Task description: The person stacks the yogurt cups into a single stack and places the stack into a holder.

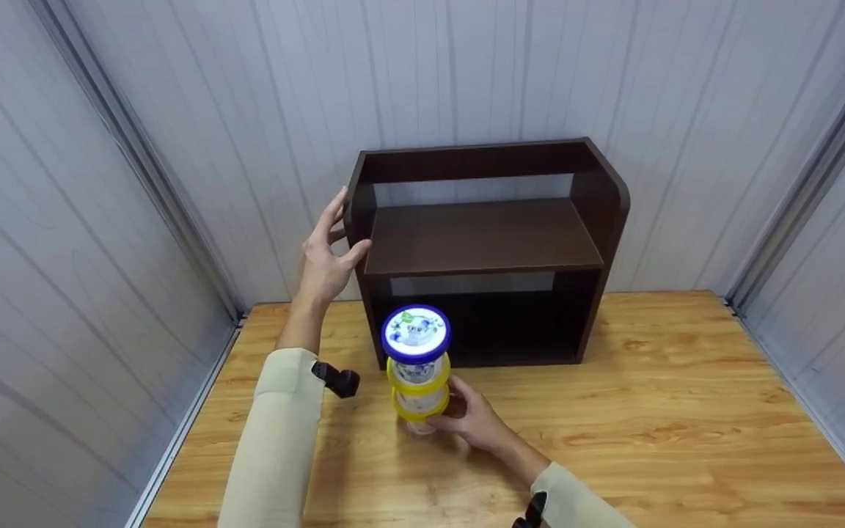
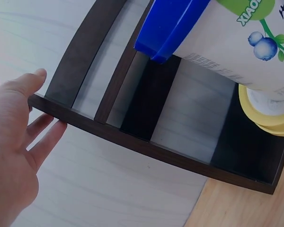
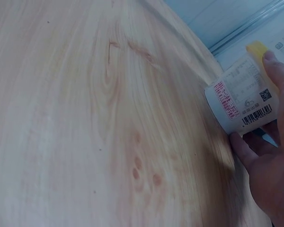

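Note:
A dark brown two-tier shelf [image 1: 485, 236] stands against the back wall. My left hand [image 1: 326, 265] grips its left side panel, thumb on one face and fingers on the other, as the left wrist view shows. In front of the shelf's left part is a stack of three printed tubs. The top tub [image 2: 213, 49] has a blue lid [image 1: 416, 334] and blueberry pictures; both lower ones have yellow lids. Low on the stack, my right hand [image 1: 480, 424] holds the bottom tub [image 3: 244, 97] from the right. Whether that tub touches the table cannot be told.
The wood-grain table [image 1: 657, 411] extends to both sides of the shelf. Pale panelled walls [image 1: 686, 147] enclose the back and sides. The shelf's lower compartment [image 1: 499, 330] is dark inside and partly hidden by the stack.

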`<state>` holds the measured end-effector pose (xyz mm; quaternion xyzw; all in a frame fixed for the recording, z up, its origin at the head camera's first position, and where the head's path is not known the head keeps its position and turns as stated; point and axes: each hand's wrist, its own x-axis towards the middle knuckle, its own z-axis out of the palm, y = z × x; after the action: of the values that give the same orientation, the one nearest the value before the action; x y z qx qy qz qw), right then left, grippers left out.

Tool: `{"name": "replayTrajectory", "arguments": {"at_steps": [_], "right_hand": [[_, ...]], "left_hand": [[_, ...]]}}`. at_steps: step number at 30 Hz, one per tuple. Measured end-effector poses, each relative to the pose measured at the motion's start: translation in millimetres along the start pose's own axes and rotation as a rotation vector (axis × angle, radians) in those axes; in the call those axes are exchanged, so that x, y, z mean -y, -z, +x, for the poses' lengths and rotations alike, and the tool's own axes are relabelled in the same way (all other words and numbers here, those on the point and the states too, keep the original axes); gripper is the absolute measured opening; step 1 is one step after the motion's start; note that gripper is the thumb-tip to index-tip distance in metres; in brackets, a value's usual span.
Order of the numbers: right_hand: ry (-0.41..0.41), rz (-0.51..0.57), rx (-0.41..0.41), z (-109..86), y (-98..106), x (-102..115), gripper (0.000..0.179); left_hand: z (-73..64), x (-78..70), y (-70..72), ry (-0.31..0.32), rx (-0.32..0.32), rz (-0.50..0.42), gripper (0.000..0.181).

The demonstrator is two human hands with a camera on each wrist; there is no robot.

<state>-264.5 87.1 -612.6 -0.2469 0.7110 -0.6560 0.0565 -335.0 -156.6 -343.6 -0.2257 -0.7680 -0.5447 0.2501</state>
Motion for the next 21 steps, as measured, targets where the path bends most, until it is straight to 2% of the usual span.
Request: {"name": "replayTrajectory", "arguments": {"at_steps": [7,14,21], "right_hand": [[-0.007,-0.006,-0.005,0.6,-2,1,0.072],[0.006,0.004,-0.010,-1.1,-3,0,0.072],[0.001,-0.029,-0.031,-3.4,1,2,0.072]], "left_hand": [[-1.1,6.0,2.3,-0.040,-0.004,0.036,0.066],[-2.2,7.1,3.1,-0.007,-0.003,0.024,0.065],[5.6,34.1,-0.9,-0.023,0.000,0.010,0.068]]}}
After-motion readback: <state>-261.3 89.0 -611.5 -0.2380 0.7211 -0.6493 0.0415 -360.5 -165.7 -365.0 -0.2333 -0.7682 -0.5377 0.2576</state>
